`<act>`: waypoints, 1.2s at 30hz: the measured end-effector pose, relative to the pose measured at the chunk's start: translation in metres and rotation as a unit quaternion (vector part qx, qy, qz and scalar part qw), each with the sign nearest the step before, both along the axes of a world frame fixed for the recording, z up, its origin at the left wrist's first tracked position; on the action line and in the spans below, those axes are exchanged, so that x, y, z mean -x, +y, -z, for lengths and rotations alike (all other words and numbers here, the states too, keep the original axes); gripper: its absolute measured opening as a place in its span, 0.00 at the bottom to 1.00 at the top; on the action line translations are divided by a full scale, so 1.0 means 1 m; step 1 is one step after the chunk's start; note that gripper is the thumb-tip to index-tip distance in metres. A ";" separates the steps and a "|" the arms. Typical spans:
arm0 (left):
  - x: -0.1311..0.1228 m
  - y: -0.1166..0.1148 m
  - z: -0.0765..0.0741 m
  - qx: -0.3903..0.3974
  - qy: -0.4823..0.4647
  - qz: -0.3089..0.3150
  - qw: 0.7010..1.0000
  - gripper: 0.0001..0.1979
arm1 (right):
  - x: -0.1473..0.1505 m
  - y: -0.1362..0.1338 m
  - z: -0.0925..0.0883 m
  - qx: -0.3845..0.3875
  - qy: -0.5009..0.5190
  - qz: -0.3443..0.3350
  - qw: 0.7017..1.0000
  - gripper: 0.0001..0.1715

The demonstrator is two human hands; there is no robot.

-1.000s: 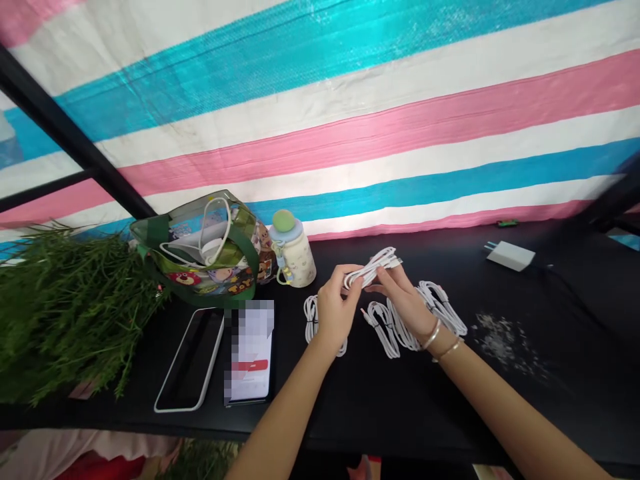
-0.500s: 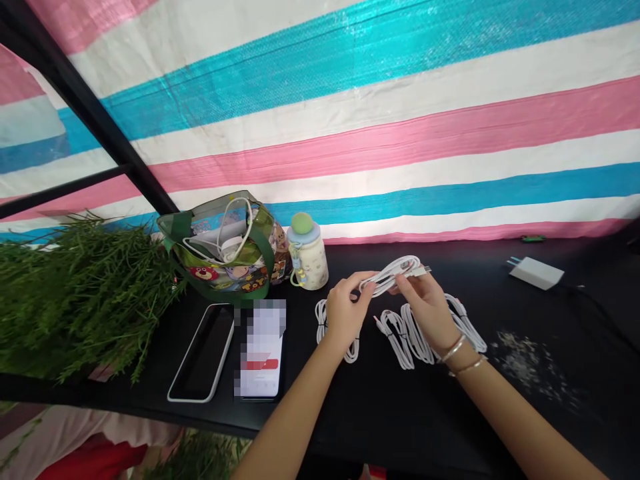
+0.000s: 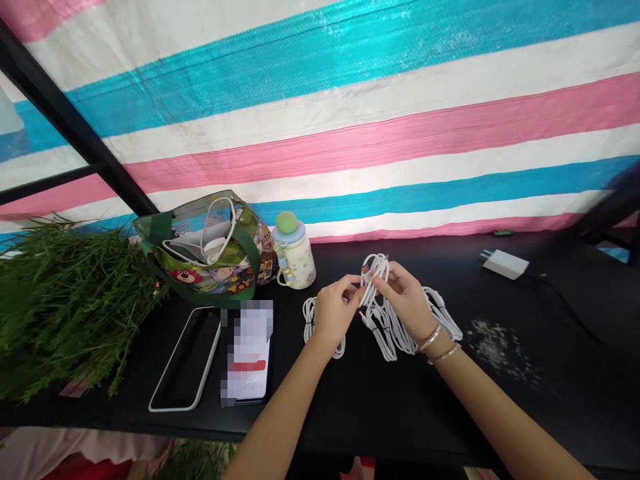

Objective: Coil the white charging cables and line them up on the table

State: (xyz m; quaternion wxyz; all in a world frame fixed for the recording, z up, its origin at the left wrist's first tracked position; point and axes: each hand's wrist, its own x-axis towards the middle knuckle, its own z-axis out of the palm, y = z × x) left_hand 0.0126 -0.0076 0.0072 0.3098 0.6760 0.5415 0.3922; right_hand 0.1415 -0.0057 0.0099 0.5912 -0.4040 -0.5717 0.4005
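A coiled white charging cable [image 3: 375, 277] is held up between both hands above the black table. My left hand [image 3: 336, 310] pinches the coil's left side with thumb and fingers. On the other side, my right hand [image 3: 404, 297] grips it, thumb against the loops. More bundled white cables [image 3: 387, 337] lie beneath my right hand, bound with dark ties. Another white coil [image 3: 309, 319] rests on the table, partly covered by my left hand, and one more bundle [image 3: 443, 315] shows beyond my right wrist.
A white phone [image 3: 187, 360] and a lit phone [image 3: 250, 353] lie left of my arms. Behind them stand a green tote bag [image 3: 200, 260] and a cream bottle [image 3: 297, 263]. Green plants [image 3: 65, 307] fill the left; a white charger [image 3: 506, 264] and scattered grains [image 3: 500, 350] are right.
The held cable coil has turned from lying nearly sideways to more upright. My right hand has drawn in closer to my left. The view has shifted slightly right.
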 end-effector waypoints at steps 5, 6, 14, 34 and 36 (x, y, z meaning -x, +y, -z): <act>0.000 0.002 -0.001 0.006 -0.069 0.013 0.997 0.07 | 0.001 -0.003 -0.007 -0.004 -0.006 0.002 1.000 0.23; 0.000 0.002 -0.001 0.005 -0.075 0.014 0.997 0.07 | 0.000 -0.003 -0.007 -0.002 -0.005 0.006 1.000 0.23; -0.002 0.001 -0.003 0.017 -0.078 0.016 0.997 0.05 | -0.003 -0.001 -0.003 0.023 0.012 0.020 0.999 0.23; -0.001 0.000 -0.004 0.004 -0.056 0.033 0.998 0.21 | 0.000 0.001 0.003 0.000 -0.020 0.041 0.999 0.21; 0.000 0.000 -0.004 -0.002 -0.054 0.033 0.998 0.19 | 0.000 0.000 0.002 -0.001 -0.025 0.042 0.999 0.22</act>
